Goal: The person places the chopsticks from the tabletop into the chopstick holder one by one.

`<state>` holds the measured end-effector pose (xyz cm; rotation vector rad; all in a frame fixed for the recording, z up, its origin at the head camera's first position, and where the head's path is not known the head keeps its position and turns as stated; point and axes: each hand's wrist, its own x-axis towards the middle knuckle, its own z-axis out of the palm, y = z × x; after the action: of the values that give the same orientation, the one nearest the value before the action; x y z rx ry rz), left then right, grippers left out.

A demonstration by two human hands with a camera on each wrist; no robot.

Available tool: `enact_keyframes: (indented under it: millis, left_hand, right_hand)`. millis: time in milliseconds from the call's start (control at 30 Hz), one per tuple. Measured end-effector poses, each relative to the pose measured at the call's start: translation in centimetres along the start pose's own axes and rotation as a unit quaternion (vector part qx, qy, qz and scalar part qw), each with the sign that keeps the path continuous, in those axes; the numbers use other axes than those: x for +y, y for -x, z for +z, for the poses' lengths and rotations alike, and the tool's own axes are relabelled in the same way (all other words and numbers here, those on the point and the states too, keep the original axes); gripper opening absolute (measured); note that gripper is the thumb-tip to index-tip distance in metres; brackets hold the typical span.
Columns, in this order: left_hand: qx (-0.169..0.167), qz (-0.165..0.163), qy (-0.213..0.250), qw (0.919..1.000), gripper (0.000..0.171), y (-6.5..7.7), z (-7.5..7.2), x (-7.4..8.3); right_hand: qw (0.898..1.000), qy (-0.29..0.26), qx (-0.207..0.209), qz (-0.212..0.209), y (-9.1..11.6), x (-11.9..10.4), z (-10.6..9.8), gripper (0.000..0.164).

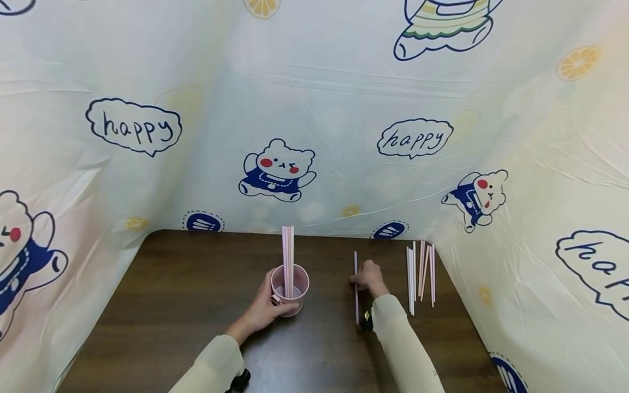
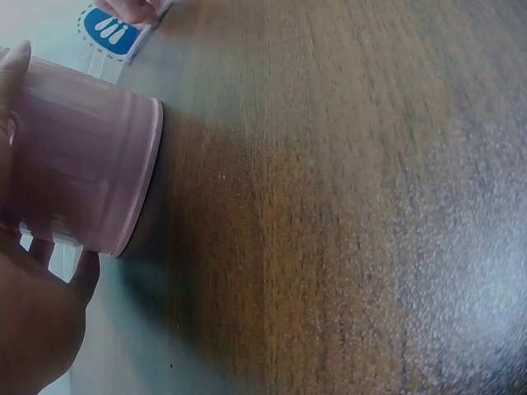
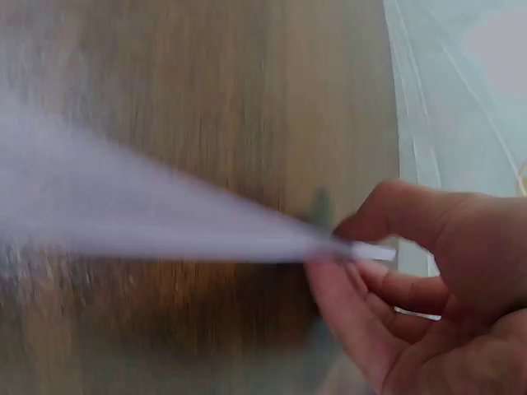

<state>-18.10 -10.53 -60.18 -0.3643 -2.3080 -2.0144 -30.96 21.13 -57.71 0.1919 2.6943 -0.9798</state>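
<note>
A pink cup (image 1: 303, 273) stands on the table with several pale pink striped straws (image 1: 288, 256) upright in it. My left hand (image 1: 265, 310) grips it from the left, thumb across its near side; the left wrist view shows the cup's smooth wall (image 2: 82, 148) and the fingers of that hand (image 2: 41, 321) around it. To the right of the cup, my right hand (image 1: 369, 277) pinches a single lilac straw (image 1: 356, 305). Up close in the right wrist view, that straw (image 3: 206, 226), blurred, passes between thumb and fingertips of the hand (image 3: 428, 288).
On the right side of the brown table (image 1: 187, 289) lie several white straws (image 1: 410, 284) and pink ones (image 1: 423, 273), roughly side by side. A printed cloth (image 1: 344, 185) with bears and "happy" bubbles hangs behind the table and along both sides.
</note>
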Motion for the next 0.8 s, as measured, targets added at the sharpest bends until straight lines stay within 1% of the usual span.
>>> enact_keyframes:
  millis: [100,167,267,367,500,633,700,800]
  left_hand:
    - [0.001,0.003,-0.005,1.0,0.103,0.0,0.0,-0.1]
    - [0.0,0.004,-0.004,1.0,0.102,0.0,0.0,-0.1]
    - [-0.001,0.001,0.0,1.0,0.102,0.0,0.0,-0.1]
    - [0.002,0.004,0.005,1.0,0.102,0.1,0.1,0.0]
    - [0.005,0.016,0.007,0.9998,0.102,0.1,0.1,0.1]
    - [0.003,0.034,0.005,0.9994,0.102,0.2,0.1,0.1]
    - [0.003,0.04,0.005,0.9992,0.102,0.2,0.1,0.0]
    - [0.003,0.042,0.005,0.9991,0.102,0.2,0.0,0.0]
  right_hand:
    - [0.998,-0.055,-0.022,0.008,0.5,-0.3,0.1,0.01]
    - [0.993,-0.113,-0.04,0.017,0.9,-0.4,0.1,0.006]
    - [0.978,-0.197,-0.069,0.02,1.4,-0.5,0.2,0.012]
    - [0.962,-0.261,-0.084,0.009,1.5,-0.8,0.3,0.017]
    - [0.94,-0.332,-0.072,-0.022,1.4,-2.0,0.1,0.025]
    - [0.919,-0.387,-0.051,-0.049,1.8,-4.2,-0.9,0.03]
    - [0.911,-0.405,-0.046,-0.063,2.2,-5.4,-1.4,0.031]
    - [0.902,-0.421,-0.038,-0.083,2.8,-7.2,-2.2,0.029]
